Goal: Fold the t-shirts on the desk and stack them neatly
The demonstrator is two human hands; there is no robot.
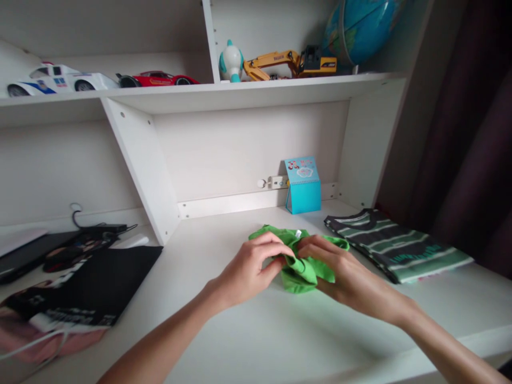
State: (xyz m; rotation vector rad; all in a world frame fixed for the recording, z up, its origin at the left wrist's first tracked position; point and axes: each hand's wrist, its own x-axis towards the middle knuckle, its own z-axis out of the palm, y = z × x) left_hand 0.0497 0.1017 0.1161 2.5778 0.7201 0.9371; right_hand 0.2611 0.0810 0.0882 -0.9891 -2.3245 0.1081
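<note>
Head view: the green cloth [301,281] lies bunched on the white desk [240,341], in front of the blue calendar [306,197].
Left hand [248,266]: thumb and fingertips pinch the cloth's near-left side, probably to steady it.
Right hand [344,269]: curled over the cloth's other side; whether it pinches, I cannot tell.
Striped shirt [400,242]: flat, folded, right of the calendar, seemingly kept beside the working space.
Calendar: propped tent-wise, so it stands unaided.
Compartment [276,29] above the calendar: white-and-teal toy [231,60], yellow excavator [294,64], globe [362,32].
Compartment [120,32] up and left of the calendar: white car [66,80], red car [160,80].
</note>
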